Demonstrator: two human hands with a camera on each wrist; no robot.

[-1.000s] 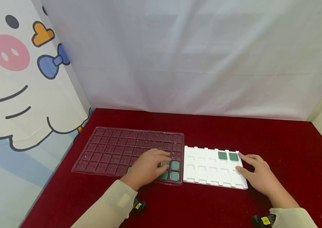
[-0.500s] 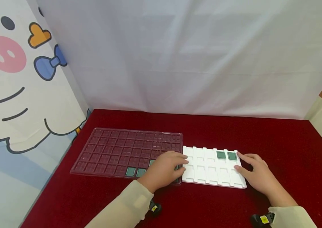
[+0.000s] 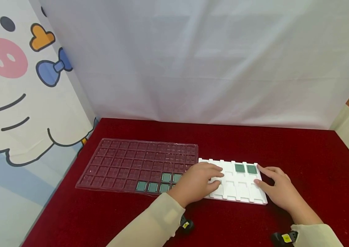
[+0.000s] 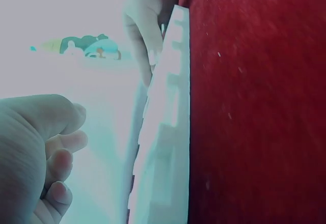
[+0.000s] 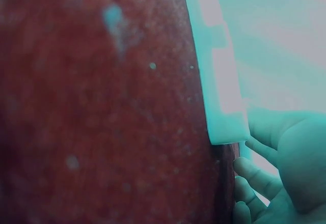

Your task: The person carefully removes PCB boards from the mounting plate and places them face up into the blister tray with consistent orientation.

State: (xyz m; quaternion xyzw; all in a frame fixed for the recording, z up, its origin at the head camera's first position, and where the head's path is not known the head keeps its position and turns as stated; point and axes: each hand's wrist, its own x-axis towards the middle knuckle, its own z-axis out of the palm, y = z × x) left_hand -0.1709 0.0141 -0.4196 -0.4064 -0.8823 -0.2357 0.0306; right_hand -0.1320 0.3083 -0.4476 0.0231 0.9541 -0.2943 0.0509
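Note:
In the head view, my left hand [image 3: 194, 181] is over the left part of a white compartment tray [image 3: 242, 190]. Its thumb and fingers are bent toward each other; whether something thin is between the fingertips I cannot tell. The left wrist view shows the left thumb [image 4: 56, 114] close to the fingertips, near the tray's long edge. My right hand [image 3: 280, 188] rests its thumb and forefinger at the tray's right end, the other fingers loosely bent beside it. Two green square chips [image 3: 240, 168] lie in the tray's far row, at the right.
A clear plastic tray [image 3: 125, 156] with many pockets lies left of the white tray, over red cloth [image 3: 254, 144]. Several green chips [image 3: 153, 187] sit in its near right pockets, partly behind the left forearm. A white curtain [image 3: 193, 68] hangs behind the table.
My left hand has moved right, from over the chips in the clear tray to over the white tray, uncovering chips behind it. The right hand stays at the white tray's end.

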